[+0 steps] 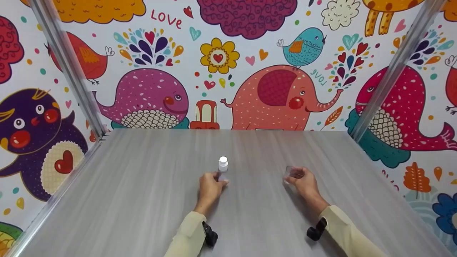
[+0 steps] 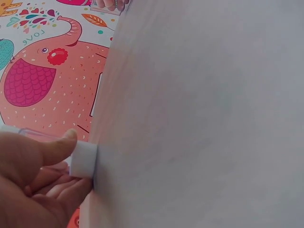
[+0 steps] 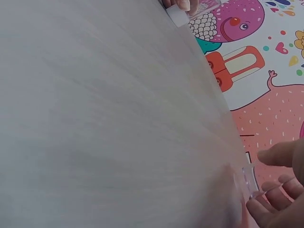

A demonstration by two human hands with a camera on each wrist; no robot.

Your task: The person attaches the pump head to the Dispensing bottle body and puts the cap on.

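Note:
A small bottle point(image 1: 223, 165) with a white top, a see-through body and a white base point(image 2: 84, 159) stands upright near the middle of the table. My left hand point(image 1: 210, 187) holds it low down, thumb on one side and fingers on the other. To the right, my right hand point(image 1: 303, 184) has its thumb and fingers around a small clear container point(image 1: 287, 174). In the right wrist view the lower edge of this clear container point(image 3: 250, 181) is right at the tabletop, and its see-through wall overlaps the fingers.
The grey wood-grain table point(image 1: 250, 221) reaches back to a wall point(image 1: 214, 82) with colourful cartoon animals. Metal posts point(image 1: 68, 67) rise at the back corners, and a metal rail point(image 1: 46, 210) runs along the left edge. Black wrist cameras point(image 1: 210, 234) are strapped over the pale sleeves point(image 1: 187, 235).

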